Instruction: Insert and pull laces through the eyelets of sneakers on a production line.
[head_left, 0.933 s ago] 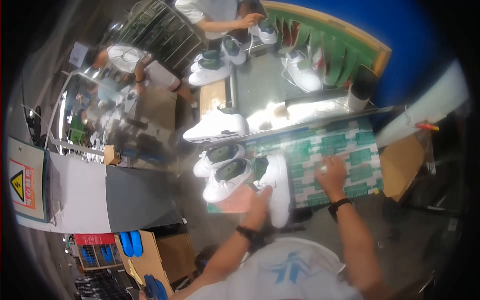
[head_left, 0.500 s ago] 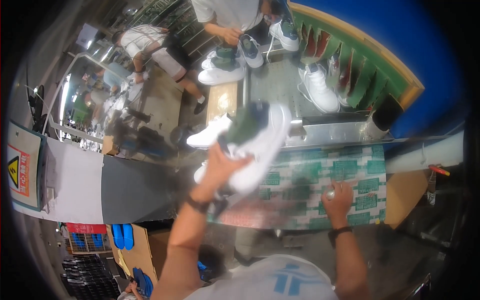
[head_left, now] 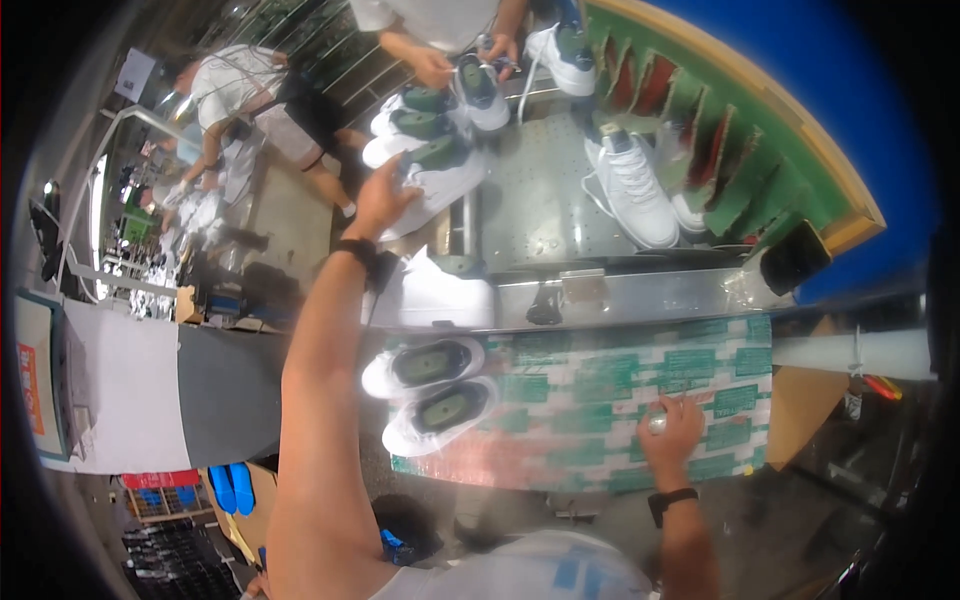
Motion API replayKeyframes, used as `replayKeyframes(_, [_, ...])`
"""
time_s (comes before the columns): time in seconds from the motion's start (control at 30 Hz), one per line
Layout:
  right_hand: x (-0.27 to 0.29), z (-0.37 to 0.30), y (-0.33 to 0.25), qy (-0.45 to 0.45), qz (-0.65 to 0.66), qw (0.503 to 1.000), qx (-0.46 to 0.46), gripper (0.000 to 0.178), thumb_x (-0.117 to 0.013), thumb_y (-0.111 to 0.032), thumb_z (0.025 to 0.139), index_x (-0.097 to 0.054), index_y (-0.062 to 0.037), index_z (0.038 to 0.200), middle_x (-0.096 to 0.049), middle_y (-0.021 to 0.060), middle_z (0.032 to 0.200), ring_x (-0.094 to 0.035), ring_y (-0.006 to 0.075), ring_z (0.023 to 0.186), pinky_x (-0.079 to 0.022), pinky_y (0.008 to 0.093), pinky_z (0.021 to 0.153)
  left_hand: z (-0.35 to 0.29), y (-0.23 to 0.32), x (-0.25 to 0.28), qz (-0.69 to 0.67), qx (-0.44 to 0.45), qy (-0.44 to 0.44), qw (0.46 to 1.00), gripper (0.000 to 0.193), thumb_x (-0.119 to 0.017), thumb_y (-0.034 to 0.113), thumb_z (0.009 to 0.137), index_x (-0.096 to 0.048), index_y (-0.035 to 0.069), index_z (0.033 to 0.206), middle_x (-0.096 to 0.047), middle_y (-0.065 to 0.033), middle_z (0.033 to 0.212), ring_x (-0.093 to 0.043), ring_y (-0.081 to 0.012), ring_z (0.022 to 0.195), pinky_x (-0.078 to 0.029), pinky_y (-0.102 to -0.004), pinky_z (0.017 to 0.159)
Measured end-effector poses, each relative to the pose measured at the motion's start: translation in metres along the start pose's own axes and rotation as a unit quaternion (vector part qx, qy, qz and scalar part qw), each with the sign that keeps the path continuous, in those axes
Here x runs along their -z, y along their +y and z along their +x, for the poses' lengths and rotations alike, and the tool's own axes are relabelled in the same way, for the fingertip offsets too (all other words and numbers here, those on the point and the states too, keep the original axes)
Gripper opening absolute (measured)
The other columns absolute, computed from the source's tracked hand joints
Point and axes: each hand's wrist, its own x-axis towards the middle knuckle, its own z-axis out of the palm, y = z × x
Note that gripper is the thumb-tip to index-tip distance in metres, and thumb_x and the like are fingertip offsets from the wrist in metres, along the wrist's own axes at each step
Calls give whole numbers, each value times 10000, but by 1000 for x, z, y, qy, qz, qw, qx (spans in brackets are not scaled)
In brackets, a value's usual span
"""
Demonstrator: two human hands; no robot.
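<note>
My left hand (head_left: 382,205) reaches out to the far left, its thumb and fingers closed on a white sneaker (head_left: 440,185) with a green insole. That sneaker lies beside other white sneakers (head_left: 395,148); its outline is slightly blurred. Nearer, another white sneaker (head_left: 445,298) stands at the metal ledge below my left wrist. Two white sneakers (head_left: 440,418) with green insoles sit side by side on the left of the green-and-white printed mat (head_left: 590,400). Over the mat's right part, my right hand (head_left: 675,435) curls around a small, round, silvery object (head_left: 657,422) whose kind I cannot make out.
Across the metal surface (head_left: 540,190), a co-worker's hands (head_left: 435,68) handle a white sneaker (head_left: 482,95). More white sneakers (head_left: 635,190) stand by a green rack with slots (head_left: 735,165). A metal rail (head_left: 640,295) runs between that surface and the mat. Another person (head_left: 240,95) bends at far left.
My left hand has carried a white sneaker from above the mat to the far left, beside other sneakers. The two sneakers on the mat now show fully. My right hand stays over the mat.
</note>
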Motion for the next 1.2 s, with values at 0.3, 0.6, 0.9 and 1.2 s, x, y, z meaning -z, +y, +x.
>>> replayKeyframes(0.3, [-4, 5, 4, 24, -48, 998, 22, 444, -860, -214, 829, -752, -96, 1243, -667, 197, 1229, -634, 447, 1208, -505, 587, 1038, -110, 32, 32, -240, 151, -352, 892, 737, -887, 460, 971, -671, -48, 1460, -759, -206, 1364, -706, -276, 1270, -544, -400, 1090])
replayKeyframes(0.6, [-9, 2, 2, 41, -65, 996, 39, 434, -846, -224, 837, -753, -94, 1241, -693, 195, 1229, -654, 442, 1192, -521, 576, 1031, -193, 40, 60, -214, 43, -240, 946, 997, -1049, 122, 706, -559, -51, 1557, -677, -208, 1493, -645, -324, 1375, -475, -391, 1205])
replayKeyframes(0.9, [-11, 6, 2, 46, 3, 998, 30, 422, -852, -249, 822, -753, -126, 1213, -696, 168, 1233, -653, 411, 1186, -522, 571, 1032, -238, 25, 46, -114, 13, -72, 991, 897, -1035, 214, 721, -623, 20, 1495, -681, -235, 1448, -647, -401, 1377, -514, -463, 1173])
replayKeyframes(1.2, [-2, 7, 6, 28, -5, 1000, 2, 391, -845, -299, 811, -764, -131, 1154, -665, 117, 1174, -642, 361, 1126, -523, 527, 968, -171, 157, 83, -56, -124, -9, 991, 742, -767, -2, 841, -591, 9, 1562, -661, -238, 1515, -610, -384, 1447, -458, -455, 1237])
